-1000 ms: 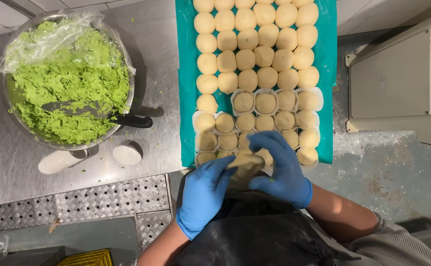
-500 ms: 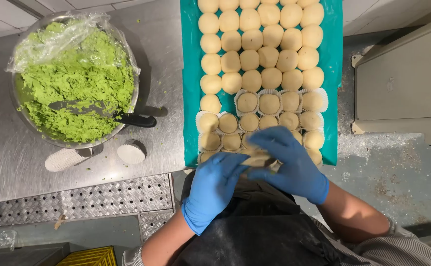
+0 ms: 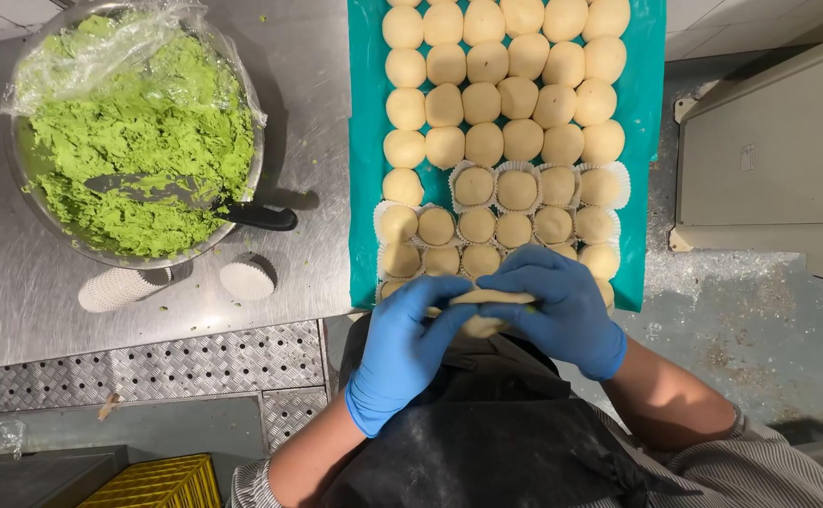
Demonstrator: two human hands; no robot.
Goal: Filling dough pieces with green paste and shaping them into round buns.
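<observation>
Both my hands wear blue gloves and close together on one pale dough piece (image 3: pixel 483 312) near the front edge of the teal tray (image 3: pixel 365 141). My left hand (image 3: pixel 402 353) cups it from the left, my right hand (image 3: pixel 562 306) covers it from the right. Only a small strip of the dough shows between the fingers. On the tray lie several rows of round dough balls (image 3: pixel 501 94); the nearer ones (image 3: pixel 515 191) sit in white paper cups.
A metal bowl (image 3: pixel 242 202) of bright green paste (image 3: pixel 139 141), partly under plastic wrap, stands at the left with a black-handled knife (image 3: pixel 205 199) in it. Two stacks of white paper cups (image 3: pixel 122 288) (image 3: pixel 246 278) lie below the bowl. A beige box (image 3: pixel 769 150) sits at the right.
My two hands have stayed on the dough and shifted slightly, the fingers turning around it. The view has drifted a little; nothing else moved.
</observation>
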